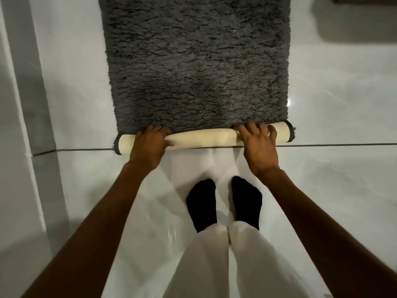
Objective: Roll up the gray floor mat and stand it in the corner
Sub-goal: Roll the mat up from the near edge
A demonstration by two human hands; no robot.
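The gray shaggy floor mat [197, 61] lies flat on the glossy white floor and stretches away from me past the top edge of the view. Its near end is curled into a thin roll [202, 139] that shows the cream backing, with dark fringe at both ends. My left hand [148, 147] rests over the left part of the roll, fingers curled onto its far side. My right hand [258, 145] presses on the right part, fingers spread over the top. Both hands grip the roll.
My feet in black socks [223, 203] stand just behind the roll on the white tiles. A white wall [23, 104] runs along the left. A dark tile seam [343, 144] crosses under the roll. A dark object's edge [365, 0] shows at the top right.
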